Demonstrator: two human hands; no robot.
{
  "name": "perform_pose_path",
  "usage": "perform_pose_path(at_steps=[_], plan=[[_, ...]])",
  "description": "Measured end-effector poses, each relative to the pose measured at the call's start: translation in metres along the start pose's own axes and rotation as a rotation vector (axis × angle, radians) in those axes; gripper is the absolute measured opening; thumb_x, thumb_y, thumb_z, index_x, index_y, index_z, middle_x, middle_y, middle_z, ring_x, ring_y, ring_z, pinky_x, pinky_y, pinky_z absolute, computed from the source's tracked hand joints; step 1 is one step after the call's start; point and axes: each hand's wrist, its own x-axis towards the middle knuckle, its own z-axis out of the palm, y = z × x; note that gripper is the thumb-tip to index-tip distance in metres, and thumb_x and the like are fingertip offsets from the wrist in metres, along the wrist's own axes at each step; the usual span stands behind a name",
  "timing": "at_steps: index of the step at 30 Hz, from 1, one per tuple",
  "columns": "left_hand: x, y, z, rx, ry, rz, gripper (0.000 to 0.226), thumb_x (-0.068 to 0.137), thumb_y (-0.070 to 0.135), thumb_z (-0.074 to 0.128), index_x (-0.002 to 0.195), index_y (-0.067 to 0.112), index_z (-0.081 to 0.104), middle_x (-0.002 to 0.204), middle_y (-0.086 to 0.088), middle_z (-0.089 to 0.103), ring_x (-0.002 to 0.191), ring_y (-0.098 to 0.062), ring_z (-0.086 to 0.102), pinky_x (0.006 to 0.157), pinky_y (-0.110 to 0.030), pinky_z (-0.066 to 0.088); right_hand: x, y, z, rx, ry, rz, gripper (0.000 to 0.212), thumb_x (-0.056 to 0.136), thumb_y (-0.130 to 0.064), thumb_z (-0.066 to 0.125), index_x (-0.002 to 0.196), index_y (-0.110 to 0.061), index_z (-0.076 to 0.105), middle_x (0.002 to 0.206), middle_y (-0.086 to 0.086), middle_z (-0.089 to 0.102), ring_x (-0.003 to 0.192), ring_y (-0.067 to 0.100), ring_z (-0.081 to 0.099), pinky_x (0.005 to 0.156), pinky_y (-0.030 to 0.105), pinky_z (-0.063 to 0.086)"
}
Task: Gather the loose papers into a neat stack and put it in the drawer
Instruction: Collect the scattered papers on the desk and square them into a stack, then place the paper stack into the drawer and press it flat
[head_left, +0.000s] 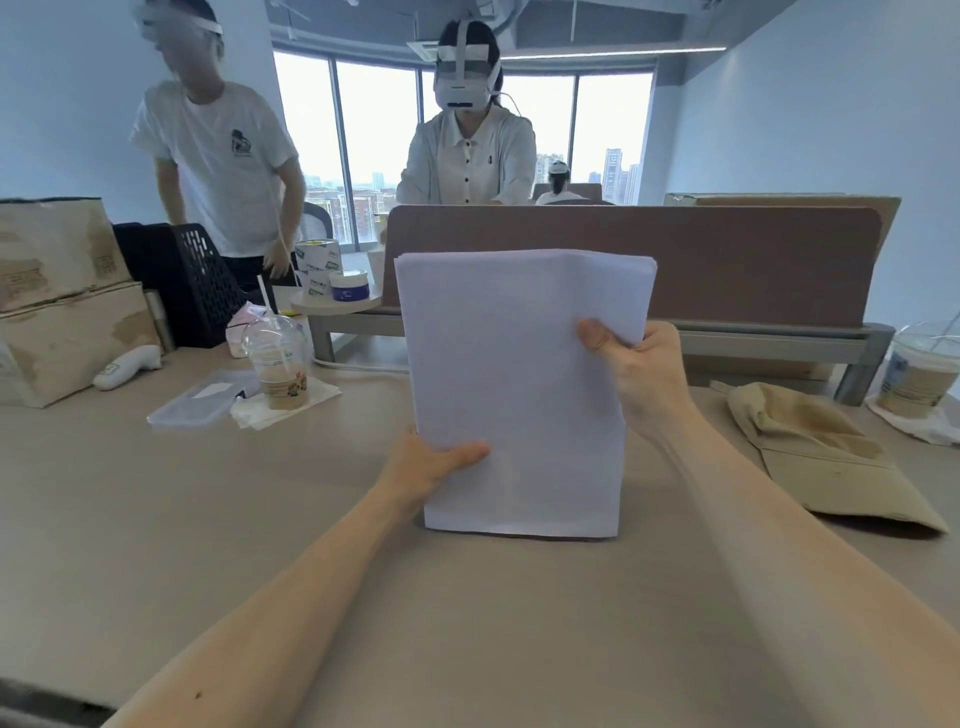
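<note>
A stack of white papers (519, 384) stands upright in the middle of the view, its bottom edge resting on the beige desk (260, 519). My left hand (431, 467) grips the stack's lower left edge, thumb across the front. My right hand (639, 369) pinches the right edge higher up, thumb on the front sheet. The top edges of the sheets are slightly uneven at the right corner. No drawer is in view.
An iced drink cup (278, 364) on a napkin and a clear plastic lid (200, 400) sit at left, near cardboard boxes (57, 296). A tan cap (821, 447) and another cup (919, 374) lie right. A brown divider (727, 260) stands behind, with two people beyond.
</note>
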Motion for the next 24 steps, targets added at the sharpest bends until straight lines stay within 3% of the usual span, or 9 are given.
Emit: perform_pose_path(at_steps=[5,7,9,12,17,19,21,24], plan=[[-0.024,0.017,-0.035,0.111,0.054,-0.015,0.052,0.060,0.049,0.088,0.100,0.019,0.073,0.102,-0.002,0.077,0.095,-0.022,0.074,0.089,-0.045,0.057,0.001,-0.004,0.026,0.070,0.047,0.001,0.016,0.088,-0.014,0.071,0.076,-0.004,0.071,0.071,-0.002,0.074,0.065,0.018,0.071,0.065,0.040,0.062],[-0.036,0.028,-0.050,0.268,0.101,0.034,0.027,0.081,0.038,0.077,0.099,0.018,0.071,0.098,-0.002,0.076,0.091,-0.021,0.073,0.088,-0.045,0.058,-0.003,-0.003,0.040,0.091,0.065,0.018,0.016,0.088,-0.016,0.072,0.076,-0.006,0.070,0.070,-0.004,0.074,0.065,0.017,0.071,0.063,0.037,0.061],[-0.048,0.039,-0.066,0.401,0.183,0.091,0.017,0.092,0.028,0.066,0.096,0.012,0.071,0.094,-0.007,0.075,0.086,-0.024,0.071,0.082,-0.045,0.057,-0.008,-0.001,0.056,0.115,0.059,0.037,0.017,0.090,-0.016,0.069,0.075,-0.007,0.070,0.066,-0.007,0.073,0.061,0.013,0.070,0.059,0.030,0.058],[-0.069,0.055,-0.092,0.513,0.281,0.141,0.027,0.096,0.022,0.061,0.087,-0.002,0.069,0.082,-0.011,0.069,0.073,-0.023,0.062,0.066,-0.036,0.050,-0.017,-0.001,0.083,0.106,0.009,0.047,0.019,0.094,-0.016,0.065,0.078,-0.006,0.068,0.063,-0.008,0.072,0.058,0.010,0.069,0.056,0.026,0.056],[-0.108,0.067,-0.137,0.576,0.378,0.084,0.032,0.096,0.025,0.059,0.073,0.002,0.062,0.071,-0.007,0.062,0.064,-0.020,0.056,0.059,-0.032,0.040,-0.034,0.000,0.131,0.011,-0.061,0.063,0.024,0.093,-0.023,0.065,0.079,-0.004,0.069,0.070,-0.003,0.073,0.064,0.015,0.069,0.058,0.030,0.057],[-0.128,0.071,-0.156,0.598,0.419,0.042,0.036,0.096,0.027,0.059,0.063,0.011,0.057,0.065,-0.003,0.059,0.060,-0.021,0.054,0.057,-0.032,0.039,-0.046,0.004,0.153,-0.040,-0.077,0.073,0.045,0.084,-0.038,0.068,0.082,0.007,0.066,0.077,0.007,0.070,0.068,0.022,0.066,0.062,0.037,0.054],[-0.149,0.075,-0.175,0.633,0.442,0.001,0.035,0.097,0.028,0.058,0.066,0.012,0.059,0.065,-0.002,0.059,0.059,-0.020,0.054,0.057,-0.031,0.039,-0.058,0.009,0.173,-0.122,-0.100,0.071,0.055,0.078,-0.043,0.065,0.080,0.011,0.061,0.073,0.009,0.064,0.065,0.021,0.058,0.060,0.035,0.047],[-0.180,0.077,-0.206,0.679,0.454,-0.065,0.034,0.098,0.030,0.055,0.076,0.006,0.064,0.071,-0.003,0.063,0.064,-0.022,0.058,0.059,-0.031,0.041,-0.086,0.012,0.204,-0.315,-0.167,0.044,0.037,0.092,-0.028,0.059,0.062,-0.007,0.051,0.061,0.001,0.053,0.055,0.018,0.046,0.053,0.029,0.036]])
